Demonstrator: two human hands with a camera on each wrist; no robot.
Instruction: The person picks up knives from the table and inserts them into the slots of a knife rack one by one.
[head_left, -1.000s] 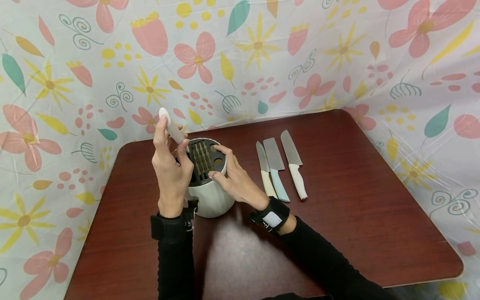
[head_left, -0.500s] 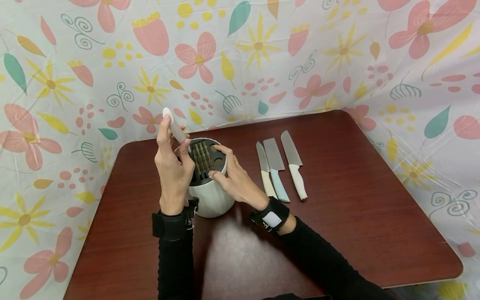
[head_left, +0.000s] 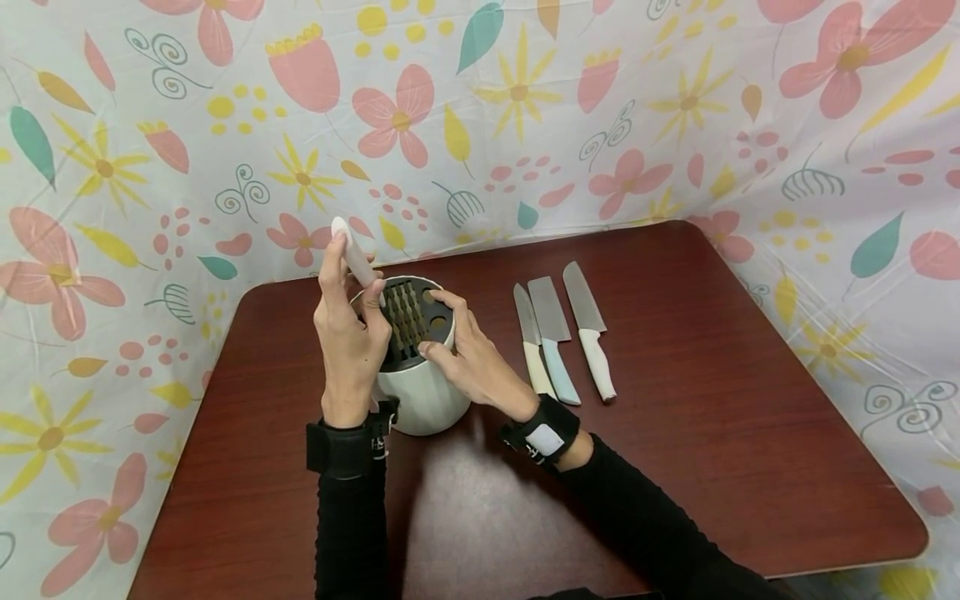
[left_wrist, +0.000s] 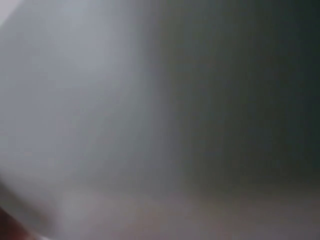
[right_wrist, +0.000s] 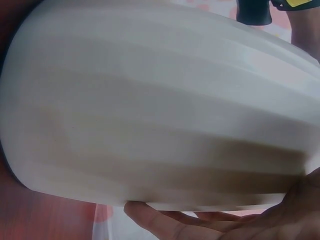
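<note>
A rounded white knife block (head_left: 422,400) with a dark slotted top (head_left: 405,321) stands on the table, left of the middle. Above its left edge my left hand (head_left: 352,333) holds a white-handled knife (head_left: 352,250) between thumb and fingers. The handle tilts up and to the left; the blade is hidden. My right hand (head_left: 480,358) grips the block's right rim, thumb and forefinger on the top. In the right wrist view, fingers (right_wrist: 165,222) lie along the block's ribbed wall (right_wrist: 150,100). The left wrist view is a pale and dark blur.
Three knives lie to the right of the block: one with a cream handle (head_left: 538,368), a cleaver with a light blue handle (head_left: 560,371) and one with a white handle (head_left: 596,367). Behind the brown table (head_left: 712,400) hangs a flowered cloth (head_left: 517,142).
My left hand and the knife handle have shifted slightly to the right over the block. The right hand keeps its grip on the rim, and the three knives lie as before.
</note>
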